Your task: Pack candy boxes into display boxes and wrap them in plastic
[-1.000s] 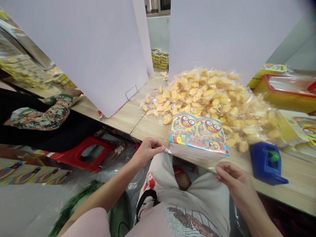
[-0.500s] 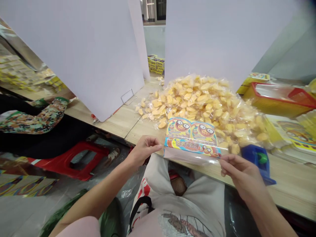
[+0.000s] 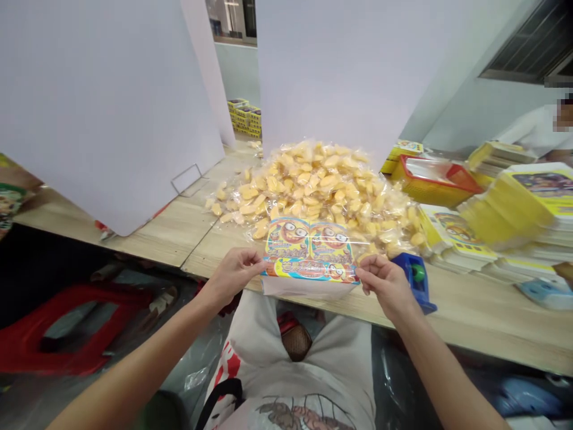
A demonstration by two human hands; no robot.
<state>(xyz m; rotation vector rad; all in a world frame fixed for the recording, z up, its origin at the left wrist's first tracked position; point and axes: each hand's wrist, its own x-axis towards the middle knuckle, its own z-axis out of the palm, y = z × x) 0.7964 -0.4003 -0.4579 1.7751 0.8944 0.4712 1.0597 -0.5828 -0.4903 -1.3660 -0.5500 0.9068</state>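
A display box (image 3: pixel 308 254) with cartoon faces in glasses on its colourful top and a white front stands at the table's near edge. Shiny clear plastic film (image 3: pixel 349 243) lies over it and sticks out a little past its right side. At the box's left end my left hand (image 3: pixel 237 272) is closed in a pinch. My right hand (image 3: pixel 385 280) pinches at the right end, fingertips against the film's edge. Whether the film is a sheet or a wide strip I cannot tell. Just right of my right hand is a blue tape dispenser (image 3: pixel 414 280) with a green core.
Behind the box lies a heap of yellow pieces in clear wrappers (image 3: pixel 313 179). White panels (image 3: pixel 335 71) rise beyond it. To the right are a red-rimmed basket (image 3: pixel 436 179) and stacks of yellow printed cards (image 3: pixel 514 209). A red stool (image 3: pixel 76 328) stands lower left. Another person's sleeve (image 3: pixel 532 128) shows far right.
My view has turned to the right, so everything appears further left. Both hands keep their pinch at the ends of the box.
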